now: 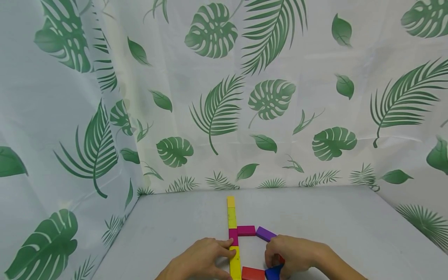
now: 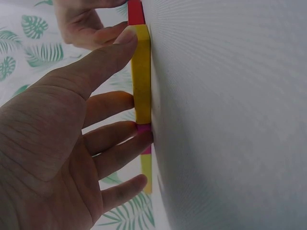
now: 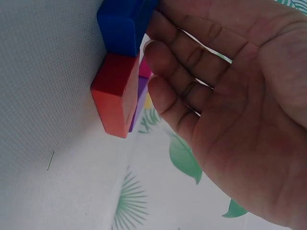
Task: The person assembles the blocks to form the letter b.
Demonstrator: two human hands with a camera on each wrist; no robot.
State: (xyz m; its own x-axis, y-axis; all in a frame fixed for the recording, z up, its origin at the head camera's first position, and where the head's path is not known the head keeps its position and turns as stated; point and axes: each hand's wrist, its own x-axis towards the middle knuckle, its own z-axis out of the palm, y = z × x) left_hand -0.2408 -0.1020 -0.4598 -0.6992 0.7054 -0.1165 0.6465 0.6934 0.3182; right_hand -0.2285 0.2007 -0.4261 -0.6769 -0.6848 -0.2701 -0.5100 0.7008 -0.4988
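My left hand (image 1: 204, 258) lies along a straight row of blocks. Its fairly straight fingers touch the side of a yellow block (image 1: 235, 264) and a magenta block (image 1: 233, 237), and in the left wrist view the thumb tip rests at the yellow block's near end. Right of the row, my right hand (image 1: 294, 254) pinches a blue block (image 1: 273, 273) between thumb and fingers; the thumb is hidden in the right wrist view. The blue block adjoins a red block (image 3: 115, 91) in the right wrist view. Another red block (image 1: 252, 273) lies between the row and the blue one.
Farther up the row are more yellow blocks (image 1: 231, 217). A second magenta block (image 1: 246, 231) extends right from the row, followed by a slanted purple block (image 1: 266, 234). The blocks lie on a white tabletop (image 1: 175, 221), with a leaf-print curtain (image 1: 224, 163) behind and at the sides.
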